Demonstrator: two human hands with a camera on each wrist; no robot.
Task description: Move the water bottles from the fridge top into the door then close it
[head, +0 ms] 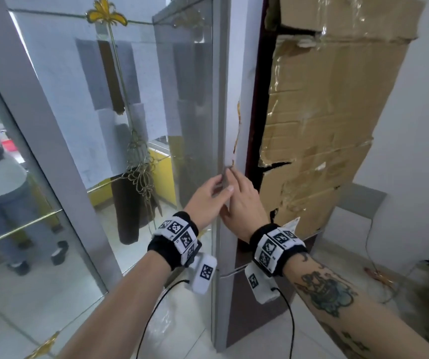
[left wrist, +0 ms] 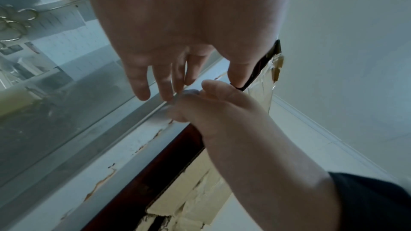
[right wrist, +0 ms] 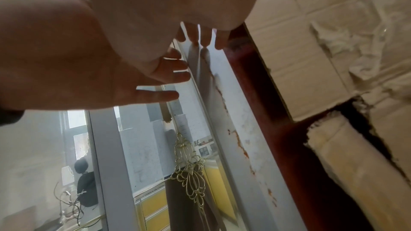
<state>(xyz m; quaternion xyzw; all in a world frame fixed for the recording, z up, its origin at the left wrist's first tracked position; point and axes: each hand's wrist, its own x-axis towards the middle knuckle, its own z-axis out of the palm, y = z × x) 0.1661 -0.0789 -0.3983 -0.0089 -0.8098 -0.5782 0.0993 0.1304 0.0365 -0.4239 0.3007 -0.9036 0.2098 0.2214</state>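
At frame centre, left hand [head: 212, 193] and right hand [head: 243, 200] press straightened fingers, gripping nothing, on the fridge door [head: 190, 104] edge. No water bottles show; closing looks like what remains.

left hand [head: 209, 196] fingers straight, right hand [head: 244, 200] seemingly flat, touching
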